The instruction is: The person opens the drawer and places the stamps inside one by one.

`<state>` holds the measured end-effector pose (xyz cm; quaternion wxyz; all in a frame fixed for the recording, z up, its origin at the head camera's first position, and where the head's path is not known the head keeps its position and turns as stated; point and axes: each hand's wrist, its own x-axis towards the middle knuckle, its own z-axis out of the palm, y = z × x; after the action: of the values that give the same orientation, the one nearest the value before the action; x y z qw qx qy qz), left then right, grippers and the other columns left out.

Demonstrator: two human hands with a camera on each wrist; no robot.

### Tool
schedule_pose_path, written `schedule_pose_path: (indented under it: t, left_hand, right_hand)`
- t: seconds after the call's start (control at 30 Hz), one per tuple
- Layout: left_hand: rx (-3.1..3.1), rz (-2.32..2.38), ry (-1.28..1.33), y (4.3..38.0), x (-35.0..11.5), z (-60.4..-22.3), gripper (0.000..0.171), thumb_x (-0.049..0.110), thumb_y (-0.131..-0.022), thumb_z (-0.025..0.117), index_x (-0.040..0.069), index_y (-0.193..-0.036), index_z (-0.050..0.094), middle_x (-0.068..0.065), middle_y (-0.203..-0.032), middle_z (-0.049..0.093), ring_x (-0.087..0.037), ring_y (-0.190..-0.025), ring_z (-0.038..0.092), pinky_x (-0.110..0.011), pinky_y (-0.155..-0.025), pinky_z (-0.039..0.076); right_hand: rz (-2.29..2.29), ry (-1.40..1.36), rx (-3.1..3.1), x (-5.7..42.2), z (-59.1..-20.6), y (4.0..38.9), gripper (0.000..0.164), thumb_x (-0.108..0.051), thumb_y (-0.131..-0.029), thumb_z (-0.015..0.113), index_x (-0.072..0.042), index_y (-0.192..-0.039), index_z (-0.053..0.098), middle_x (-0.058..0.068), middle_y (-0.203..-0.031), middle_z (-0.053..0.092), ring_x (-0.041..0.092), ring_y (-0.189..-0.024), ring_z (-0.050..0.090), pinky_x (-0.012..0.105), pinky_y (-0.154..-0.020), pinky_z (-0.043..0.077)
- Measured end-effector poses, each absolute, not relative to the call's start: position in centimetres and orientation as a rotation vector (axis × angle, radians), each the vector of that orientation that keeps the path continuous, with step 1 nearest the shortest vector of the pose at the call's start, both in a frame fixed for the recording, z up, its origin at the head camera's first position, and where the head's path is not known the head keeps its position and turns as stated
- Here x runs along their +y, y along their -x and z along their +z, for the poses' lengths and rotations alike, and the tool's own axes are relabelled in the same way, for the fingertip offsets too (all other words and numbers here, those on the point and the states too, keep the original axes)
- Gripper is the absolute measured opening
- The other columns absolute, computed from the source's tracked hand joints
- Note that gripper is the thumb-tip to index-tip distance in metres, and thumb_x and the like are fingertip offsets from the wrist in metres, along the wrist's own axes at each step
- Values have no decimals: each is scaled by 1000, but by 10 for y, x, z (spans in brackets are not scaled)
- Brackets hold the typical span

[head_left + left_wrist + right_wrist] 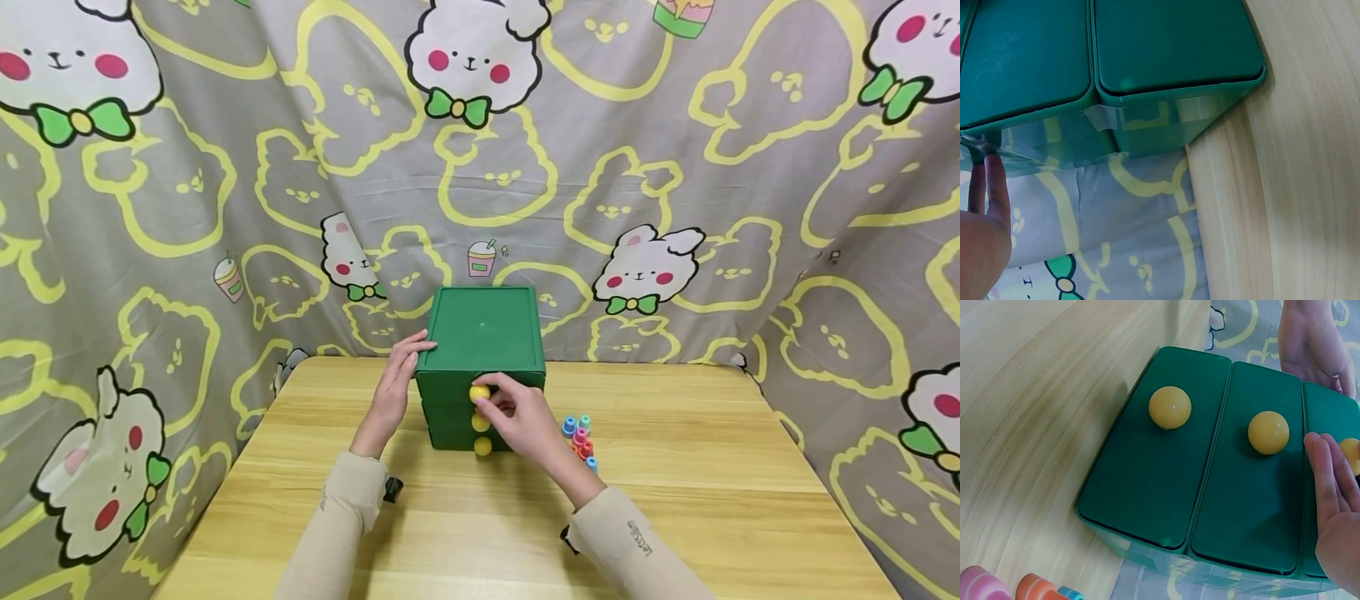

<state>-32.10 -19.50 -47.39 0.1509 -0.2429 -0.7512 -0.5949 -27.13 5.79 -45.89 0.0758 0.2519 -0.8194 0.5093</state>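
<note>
A green three-drawer box [482, 329] stands on the table, with round yellow knobs down its front. My right hand [531, 422] pinches the top knob [479, 392] between thumb and fingers. Below it are the middle knob [1268, 432] and the bottom knob [1170, 407], both untouched. At the box's upper left side, my left hand [388, 398] rests with fingers fairly straight. The left wrist view shows two of those fingers [997, 187] against the box's side, where clear tape runs. All three drawers look closed.
Several small coloured peg-like pieces [580, 437] are grouped on the wooden table [675, 500], right of the box and close to the right forearm. Behind the table and along both sides hangs a grey patterned curtain [495, 192].
</note>
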Motion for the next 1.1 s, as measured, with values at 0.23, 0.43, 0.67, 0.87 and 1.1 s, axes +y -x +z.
schedule_pose_path:
  t: [0.23, 0.43, 0.67, 0.87, 1.1]
  left_hand:
    - [-2153, -1713, 706, 320, -194, -474, 38, 19, -115, 30, 7, -137, 59, -10, -162, 36, -29, -153, 27, -61, -122, 17]
    - [-2152, -1715, 707, 320, -194, -474, 39, 19, -115, 30, 7, -137, 59, -10, -162, 36, -29, -153, 27, -60, -122, 18]
    - [-2155, -1714, 700, 320, -194, -475, 38, 18, -114, 31, 7, -137, 59, -10, -162, 36, -30, -153, 27, -60, -122, 17]
    - [-2150, -1717, 701, 320, -195, -477, 37, 16, -114, 33, 4, -138, 58, -13, -163, 35, -34, -153, 26, -62, -121, 17]
    - [-2137, -1720, 714, 320, -196, -476, 37, 18, -113, 34, 7, -139, 59, -9, -163, 36, -27, -153, 27, -59, -122, 17]
  right_hand:
    - [1529, -757, -2453, 58, -459, 270, 21, -25, -103, 67, -24, -124, 69, 2, -86, 77, 17, -76, 71, 26, -69, 54]
    - [1519, -747, -2460, 57, -460, 269, 22, -25, -104, 65, -24, -126, 68, 2, -88, 78, 13, -76, 70, 26, -71, 55]
    - [1499, -724, -2469, 56, -459, 266, 24, -23, -104, 65, -23, -128, 68, 1, -89, 77, 5, -75, 67, 25, -72, 55]
    - [1510, -714, -2488, 56, -458, 261, 28, -24, -105, 63, -24, -133, 67, 0, -92, 76, 11, -78, 69, 25, -75, 56]
    - [1507, -747, -2465, 63, -460, 254, 38, -21, -105, 63, -25, -142, 64, 3, -101, 76, 15, -81, 71, 26, -76, 57]
